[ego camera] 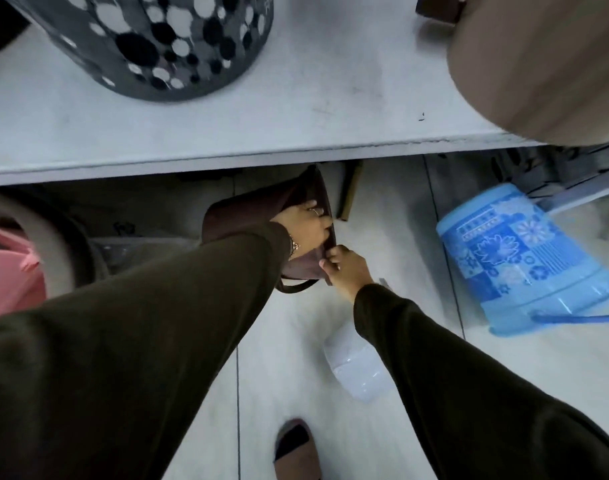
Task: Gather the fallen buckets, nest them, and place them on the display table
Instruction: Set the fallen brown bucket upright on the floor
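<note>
One brown bucket is gripped at its rim by both hands, left hand and right hand, just under the counter edge. One blue bucket lies tipped on the floor. Two buckets are seen on the counter: one spotted bucket, one beige bucket.

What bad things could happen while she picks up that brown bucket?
The brown bucket sits partly under the table edge, so lifting it straight up might bump it. Both hands, left hand and right hand, pinch only its rim, so it might slip. A clear bucket lies near her foot; she might trip.
</note>
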Tool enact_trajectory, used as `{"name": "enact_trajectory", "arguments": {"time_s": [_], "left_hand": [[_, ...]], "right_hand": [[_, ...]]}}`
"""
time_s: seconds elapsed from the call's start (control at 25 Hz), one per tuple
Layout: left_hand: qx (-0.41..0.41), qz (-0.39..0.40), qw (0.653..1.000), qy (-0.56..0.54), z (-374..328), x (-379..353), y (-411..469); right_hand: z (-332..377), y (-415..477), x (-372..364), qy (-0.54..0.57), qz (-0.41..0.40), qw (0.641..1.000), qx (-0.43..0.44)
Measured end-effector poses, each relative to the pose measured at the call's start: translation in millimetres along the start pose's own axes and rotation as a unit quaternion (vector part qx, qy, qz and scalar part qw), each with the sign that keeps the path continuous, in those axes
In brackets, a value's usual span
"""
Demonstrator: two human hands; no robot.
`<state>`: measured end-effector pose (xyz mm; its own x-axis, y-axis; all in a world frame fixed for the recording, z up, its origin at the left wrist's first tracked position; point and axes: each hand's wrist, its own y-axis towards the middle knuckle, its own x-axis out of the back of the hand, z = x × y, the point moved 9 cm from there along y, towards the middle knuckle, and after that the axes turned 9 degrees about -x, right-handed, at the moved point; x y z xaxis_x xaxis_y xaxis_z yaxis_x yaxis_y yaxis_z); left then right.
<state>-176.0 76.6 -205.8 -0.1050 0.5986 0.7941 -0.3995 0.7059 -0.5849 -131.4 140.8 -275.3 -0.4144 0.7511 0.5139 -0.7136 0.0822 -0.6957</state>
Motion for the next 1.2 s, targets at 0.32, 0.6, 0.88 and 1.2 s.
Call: {"name": "enact_trajectory", "arguments": {"time_s": [0.32, 0.6, 0.88, 1.2], "left_hand": [[0.094, -0.022, 0.983, -0.155, 22, 2, -105], [0.232, 0.008, 0.916, -0.326, -93, -82, -148], [0.346, -0.025, 0.875, -0.337, -130, -96, -139], [0.301, -0.076, 0.880, -0.360, -180, 8, -91]], "right_hand": [[73, -83, -3, -0.244, -0.056, 0.935, 0.250], [42, -135, -63, -0.500, -0.018, 0.789, 0.357], [9, -137, -64, -0.448, -0.054, 0.832, 0.324], [-82, -138, 83, -0.445, -0.058, 0.864, 0.229]]}}
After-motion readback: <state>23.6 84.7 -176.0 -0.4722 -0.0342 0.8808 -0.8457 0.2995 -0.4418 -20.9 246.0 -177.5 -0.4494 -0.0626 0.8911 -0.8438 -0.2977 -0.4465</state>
